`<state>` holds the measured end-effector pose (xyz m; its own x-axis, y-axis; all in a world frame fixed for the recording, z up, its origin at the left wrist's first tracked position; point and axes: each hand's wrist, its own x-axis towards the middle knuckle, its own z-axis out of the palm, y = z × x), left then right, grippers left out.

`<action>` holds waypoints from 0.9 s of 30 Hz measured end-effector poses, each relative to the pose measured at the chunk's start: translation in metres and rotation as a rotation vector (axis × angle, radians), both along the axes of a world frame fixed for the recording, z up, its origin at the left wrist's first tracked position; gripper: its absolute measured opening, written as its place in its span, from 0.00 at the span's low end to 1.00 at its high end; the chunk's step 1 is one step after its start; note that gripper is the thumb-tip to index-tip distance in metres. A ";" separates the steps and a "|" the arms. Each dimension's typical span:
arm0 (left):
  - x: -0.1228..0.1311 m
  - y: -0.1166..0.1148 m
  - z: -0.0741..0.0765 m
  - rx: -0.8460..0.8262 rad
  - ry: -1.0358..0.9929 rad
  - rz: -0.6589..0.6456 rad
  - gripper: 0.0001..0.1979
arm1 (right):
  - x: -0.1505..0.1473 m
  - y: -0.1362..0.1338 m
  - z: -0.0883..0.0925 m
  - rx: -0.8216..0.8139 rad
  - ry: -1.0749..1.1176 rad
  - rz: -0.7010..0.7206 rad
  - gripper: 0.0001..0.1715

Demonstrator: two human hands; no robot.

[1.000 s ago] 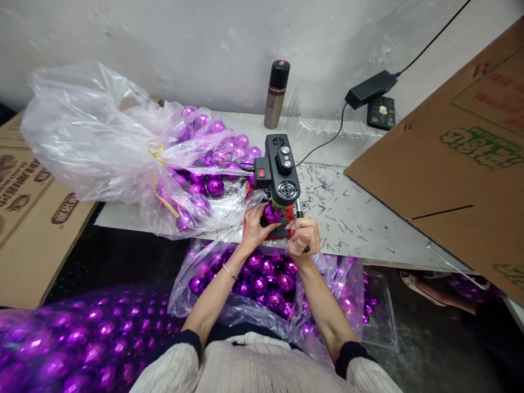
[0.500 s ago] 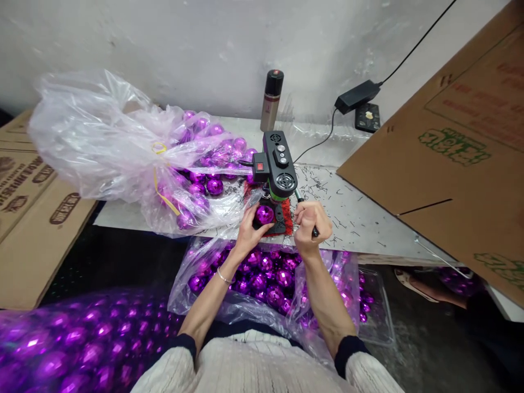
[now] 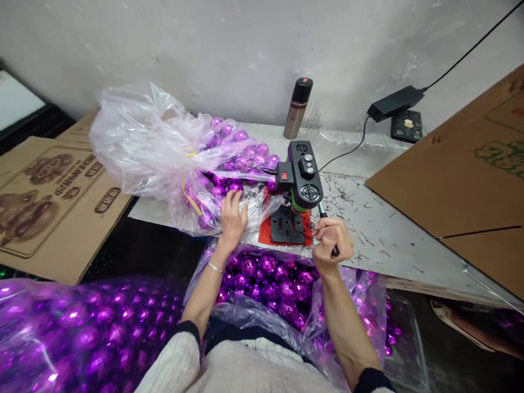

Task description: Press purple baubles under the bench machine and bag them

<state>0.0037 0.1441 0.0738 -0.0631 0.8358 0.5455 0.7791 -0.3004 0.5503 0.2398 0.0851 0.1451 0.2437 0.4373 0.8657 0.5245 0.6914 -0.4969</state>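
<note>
My right hand (image 3: 332, 243) is wrapped round the black handle of a lever (image 3: 322, 209) on a small black press machine (image 3: 305, 177). Under its head lies a flat black base plate (image 3: 287, 227) on a red mat (image 3: 266, 232), with no ball on it. My left hand (image 3: 234, 221) is open, fingers stretched toward the shiny purple balls (image 3: 234, 188) at the mouth of a clear plastic bag (image 3: 164, 180). Its fingertips are at the nearest ball; whether they touch it I cannot tell.
More purple balls (image 3: 286, 289) fill an open bag below the table edge. A large ball-filled bag (image 3: 90, 333) lies at lower left. Cardboard boxes (image 3: 53, 191) flank the table. A spray can (image 3: 298, 109) and power adapter (image 3: 396, 102) are behind; a person's foot (image 3: 462, 325) shows at right.
My left hand has let go of the purple ball at the base plate and moved left to the bagged balls. That ball is gone from the plate. My right hand stays on the lever; the view has shifted.
</note>
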 end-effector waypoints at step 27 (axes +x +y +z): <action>0.078 -0.017 -0.033 -0.324 -0.325 -0.273 0.30 | -0.004 0.000 0.034 -0.071 -0.001 -0.051 0.21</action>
<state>0.0822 0.1268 0.0404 0.0573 0.9679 0.2447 0.4705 -0.2424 0.8484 0.2359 0.0852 0.1788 0.2663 0.4850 0.8330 0.5585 0.6267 -0.5434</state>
